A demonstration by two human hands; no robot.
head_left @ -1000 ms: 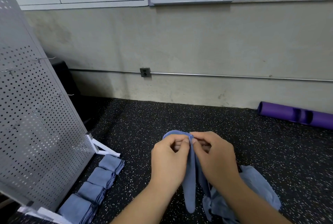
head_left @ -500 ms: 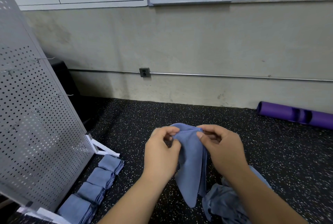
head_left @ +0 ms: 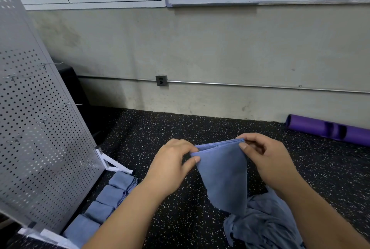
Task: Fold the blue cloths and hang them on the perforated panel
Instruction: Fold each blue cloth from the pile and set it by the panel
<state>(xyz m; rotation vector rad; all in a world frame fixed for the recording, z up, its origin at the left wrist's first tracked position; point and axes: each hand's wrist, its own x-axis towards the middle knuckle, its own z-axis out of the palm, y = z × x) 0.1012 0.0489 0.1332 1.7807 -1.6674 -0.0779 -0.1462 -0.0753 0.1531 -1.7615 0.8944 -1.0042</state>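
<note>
The left hand (head_left: pixel 170 166) and right hand (head_left: pixel 268 162) each pinched a top corner of the hanging blue fabric cloth (head_left: pixel 222 172), a grip that looked best held taut, edges aligned.

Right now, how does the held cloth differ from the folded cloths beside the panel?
The held cloth hangs midair, pinched by left hand and right hand; the folded cloths lie on the floor. The held cloth drapes loose, tapering downward; the folded cloths are compact squares. Both are blue.
</note>
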